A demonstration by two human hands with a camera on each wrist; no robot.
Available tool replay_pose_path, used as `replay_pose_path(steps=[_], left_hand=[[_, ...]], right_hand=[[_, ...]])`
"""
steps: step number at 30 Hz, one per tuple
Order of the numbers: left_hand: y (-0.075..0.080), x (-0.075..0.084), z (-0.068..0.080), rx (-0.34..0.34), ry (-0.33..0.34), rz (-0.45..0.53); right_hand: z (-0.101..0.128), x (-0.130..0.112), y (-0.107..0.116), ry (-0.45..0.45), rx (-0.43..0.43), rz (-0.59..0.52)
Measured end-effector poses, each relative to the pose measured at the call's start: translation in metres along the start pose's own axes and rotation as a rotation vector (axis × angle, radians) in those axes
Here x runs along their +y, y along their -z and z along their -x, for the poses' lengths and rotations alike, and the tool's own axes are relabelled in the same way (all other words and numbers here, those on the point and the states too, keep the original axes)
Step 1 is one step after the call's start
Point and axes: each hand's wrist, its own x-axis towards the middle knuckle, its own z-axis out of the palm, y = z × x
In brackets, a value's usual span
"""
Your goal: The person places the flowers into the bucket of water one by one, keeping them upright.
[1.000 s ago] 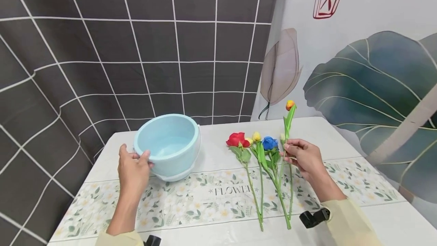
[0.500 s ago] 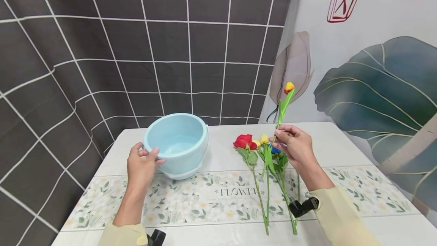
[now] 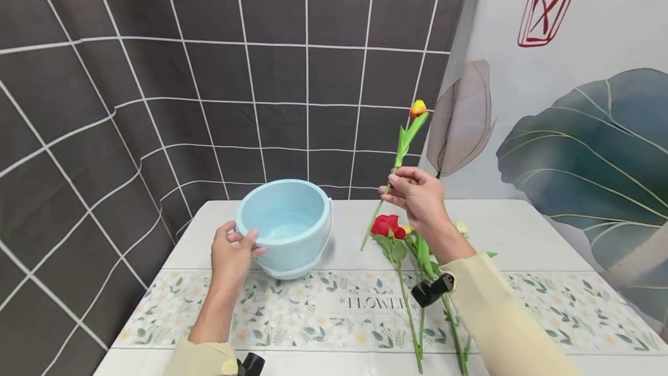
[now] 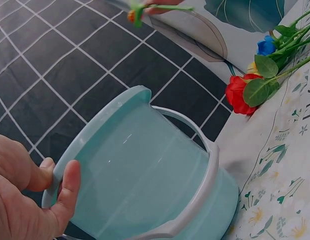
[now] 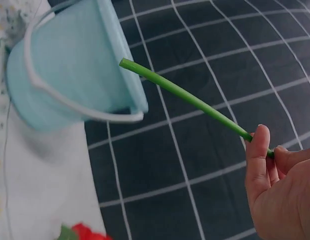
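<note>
A light blue bucket [image 3: 297,248] with a pale handle stands upright on the table; nothing shows inside it in the head view. My left hand [image 3: 231,257] grips its rim on the left side, thumb and a finger on either side of the edge in the left wrist view. Raised above the table, my right hand [image 3: 417,196] pinches the green stem of an orange-yellow tulip [image 3: 418,109]. The bloom points up and the bare stem end slants down toward the bucket. In the right wrist view the stem [image 5: 190,100] runs out from the fingertips, apart from the bucket.
Right of the bucket lie a red rose [image 3: 387,226], a blue flower [image 4: 266,46] and pale and yellow blooms, partly hidden by the right arm in the head view. The floral-printed table [image 3: 323,318] meets a dark grid-patterned cloth [image 3: 334,74] behind.
The right hand has lifted the tulip off the other flowers and carried it up and left toward the bucket. The left hand keeps its hold on the rim. The head view has shifted slightly.
</note>
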Motion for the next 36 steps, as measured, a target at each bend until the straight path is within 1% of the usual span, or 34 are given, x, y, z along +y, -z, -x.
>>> replay_pose_path(steps=[2,9,13,21,26,29,36], left_hand=[[-0.001,0.000,0.000,0.000,0.005,0.007],[-0.004,0.001,-0.001,-0.010,0.018,0.009],[-0.005,0.002,-0.001,-0.014,0.019,0.006],[-0.004,0.003,-0.001,-0.015,0.010,0.007],[-0.002,0.002,-0.002,-0.011,0.007,0.007],[0.000,0.001,-0.001,-0.007,0.005,-0.002],[0.004,0.001,-0.001,0.008,0.011,0.006]], right_hand=[[-0.004,-0.001,-0.012,0.011,-0.011,0.004],[-0.013,-0.006,-0.048,0.025,-0.045,-0.037],[-0.017,-0.007,-0.064,0.026,-0.056,-0.038],[-0.026,-0.004,-0.090,0.029,-0.104,-0.074],[-0.030,0.005,-0.103,0.006,-0.124,-0.051],[-0.033,0.013,-0.109,-0.024,-0.146,-0.030],[-0.036,0.029,-0.122,-0.132,-0.226,0.044]])
